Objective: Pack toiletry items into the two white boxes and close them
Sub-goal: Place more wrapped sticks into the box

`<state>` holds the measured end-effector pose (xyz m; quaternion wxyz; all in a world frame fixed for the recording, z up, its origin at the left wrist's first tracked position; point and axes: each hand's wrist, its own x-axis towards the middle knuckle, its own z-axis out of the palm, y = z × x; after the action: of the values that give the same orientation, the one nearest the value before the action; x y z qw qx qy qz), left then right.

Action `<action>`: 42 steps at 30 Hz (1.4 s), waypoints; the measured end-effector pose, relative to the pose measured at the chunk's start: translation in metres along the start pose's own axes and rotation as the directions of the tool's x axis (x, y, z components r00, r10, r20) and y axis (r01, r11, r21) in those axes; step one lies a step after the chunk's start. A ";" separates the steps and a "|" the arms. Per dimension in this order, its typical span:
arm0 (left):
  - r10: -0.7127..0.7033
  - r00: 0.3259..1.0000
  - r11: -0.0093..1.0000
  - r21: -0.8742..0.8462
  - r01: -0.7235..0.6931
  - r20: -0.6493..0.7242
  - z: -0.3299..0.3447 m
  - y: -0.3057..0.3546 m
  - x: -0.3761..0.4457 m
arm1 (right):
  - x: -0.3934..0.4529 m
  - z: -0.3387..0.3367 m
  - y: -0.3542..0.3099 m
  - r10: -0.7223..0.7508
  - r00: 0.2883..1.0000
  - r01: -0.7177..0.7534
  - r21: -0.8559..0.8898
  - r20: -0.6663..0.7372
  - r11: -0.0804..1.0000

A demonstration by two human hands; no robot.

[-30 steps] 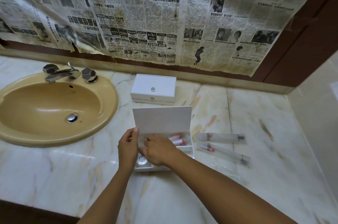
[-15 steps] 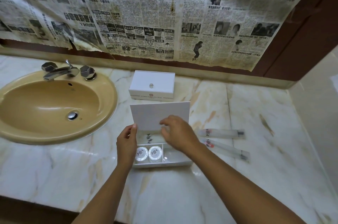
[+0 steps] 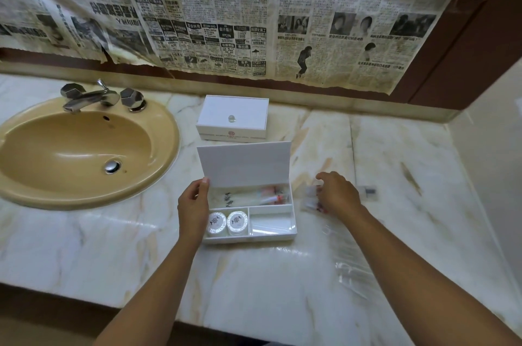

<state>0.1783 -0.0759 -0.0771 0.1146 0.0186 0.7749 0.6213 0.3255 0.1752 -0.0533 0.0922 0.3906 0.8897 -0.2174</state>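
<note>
Setting: marble desk point(image 3: 282, 275) under a wall papered with newspaper point(image 3: 226, 20); tan sink point(image 3: 84, 153) with a chrome tap point(image 3: 93, 97) at left.
Open box point(image 3: 282, 237): white, mid-desk, lid point(image 3: 243, 167) raised upright at the back.
Contents: wrapped tubes point(image 3: 271, 196) in the long rear compartment; two round soaps point(image 3: 227, 222) in the front left compartment.
Closed box point(image 3: 232, 119): white, just behind the open one.
Left hand point(image 3: 193, 204): fingers curled on the lid's left edge, holding it up.
Right hand point(image 3: 337, 193): right of the open box, over blurred clear packets point(image 3: 309, 198) on the desk; cannot tell whether it grasps them.
</note>
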 end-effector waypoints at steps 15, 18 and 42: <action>-0.007 1.000 1.000 -0.006 0.007 0.002 0.000 -0.001 0.000 | -0.007 -0.027 -0.033 -0.055 0.855 0.206 0.241 -0.516 0.948; -0.007 1.000 1.000 -0.011 0.007 0.002 0.000 -0.002 0.000 | -0.016 -0.050 -0.056 0.023 0.761 0.329 0.416 -0.649 0.848; -0.002 1.000 1.000 -0.003 0.002 0.011 -0.001 -0.002 0.001 | -0.034 0.038 -0.151 -0.453 0.889 0.450 -0.059 -0.063 0.891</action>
<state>0.1774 -0.0771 -0.0795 0.1197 0.0211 0.7734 0.6221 0.2376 0.0450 -0.0285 0.0137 0.1789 0.9635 -0.1989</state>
